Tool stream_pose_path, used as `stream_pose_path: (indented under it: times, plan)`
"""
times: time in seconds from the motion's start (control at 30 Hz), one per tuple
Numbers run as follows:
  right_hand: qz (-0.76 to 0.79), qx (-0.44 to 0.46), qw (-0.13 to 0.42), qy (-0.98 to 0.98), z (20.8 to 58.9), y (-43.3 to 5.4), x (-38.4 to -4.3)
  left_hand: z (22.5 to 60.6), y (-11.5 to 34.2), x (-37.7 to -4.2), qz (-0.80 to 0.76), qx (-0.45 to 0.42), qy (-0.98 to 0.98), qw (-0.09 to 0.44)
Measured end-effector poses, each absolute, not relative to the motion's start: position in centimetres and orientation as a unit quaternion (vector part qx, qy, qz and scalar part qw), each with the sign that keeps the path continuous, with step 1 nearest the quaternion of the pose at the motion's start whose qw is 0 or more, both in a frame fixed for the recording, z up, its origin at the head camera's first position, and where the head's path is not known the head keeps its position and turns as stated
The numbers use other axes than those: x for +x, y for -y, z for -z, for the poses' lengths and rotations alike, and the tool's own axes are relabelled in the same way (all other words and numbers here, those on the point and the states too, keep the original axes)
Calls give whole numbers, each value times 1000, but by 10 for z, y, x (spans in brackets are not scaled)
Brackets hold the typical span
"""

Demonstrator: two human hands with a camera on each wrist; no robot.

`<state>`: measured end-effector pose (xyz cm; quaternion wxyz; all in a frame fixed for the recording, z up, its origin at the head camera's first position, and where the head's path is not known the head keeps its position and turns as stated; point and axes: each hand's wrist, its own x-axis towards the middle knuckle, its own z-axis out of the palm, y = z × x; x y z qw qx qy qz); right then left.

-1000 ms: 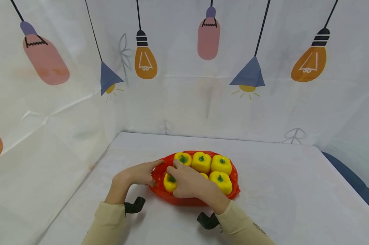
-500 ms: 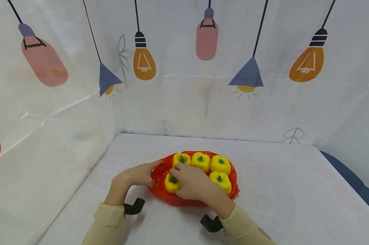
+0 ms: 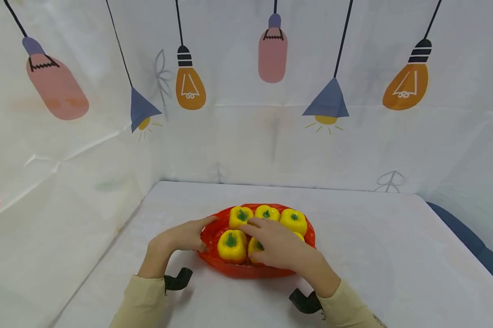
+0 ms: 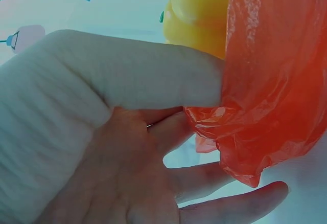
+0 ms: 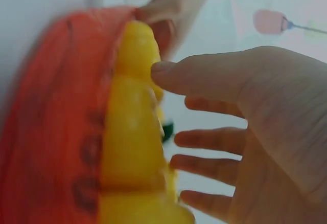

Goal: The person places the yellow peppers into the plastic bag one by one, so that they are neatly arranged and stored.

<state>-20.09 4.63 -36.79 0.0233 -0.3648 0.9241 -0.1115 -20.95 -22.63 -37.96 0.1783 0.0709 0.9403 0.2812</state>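
Several yellow toy bell peppers with green stems stand upright in two rows in a red plastic bag (image 3: 252, 272), its mouth spread wide. At the bag's left edge, my left hand (image 3: 189, 235) pinches the plastic, thumb inside and fingers outside; the left wrist view shows the crumpled red film (image 4: 276, 96) between them. My right hand (image 3: 281, 246) hovers over the front row with fingers spread and partly hides a middle pepper (image 3: 254, 249). Left of it, the front-left pepper (image 3: 231, 247) is in full view. In the right wrist view, the thumb tip lies right beside a yellow pepper (image 5: 134, 127).
A white-covered table (image 3: 377, 255) carries the bag. Behind and left of it hangs a white sheet (image 3: 246, 146) printed with lamps and bulbs. Dark camera mounts stick out at the left wrist (image 3: 178, 279) and the right wrist (image 3: 305, 301). Something dark blue (image 3: 463, 232) lies past the right edge.
My right hand has moved right, off the front-left pepper, which now shows fully and sits slightly further right. The left hand has stayed at the bag's left edge.
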Motion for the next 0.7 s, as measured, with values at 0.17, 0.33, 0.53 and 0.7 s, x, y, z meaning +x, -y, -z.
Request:
stream_pose_path:
  times: [0.17, 0.33, 0.53, 0.7]
  plan:
    - [143, -355, 6, -924, 363, -68, -205, 381, 229, -211, -278, 77, -942, 171]
    - [176, -337, -28, -924, 361, -95, -209, 381, 233, -211, -284, 82, -942, 161]
    - [184, -302, -58, -934, 362, -127, -218, 377, 242, -208, -287, 107, -943, 134]
    - [173, -273, -72, -944, 365, -152, -225, 373, 250, -209, -271, 111, -952, 84]
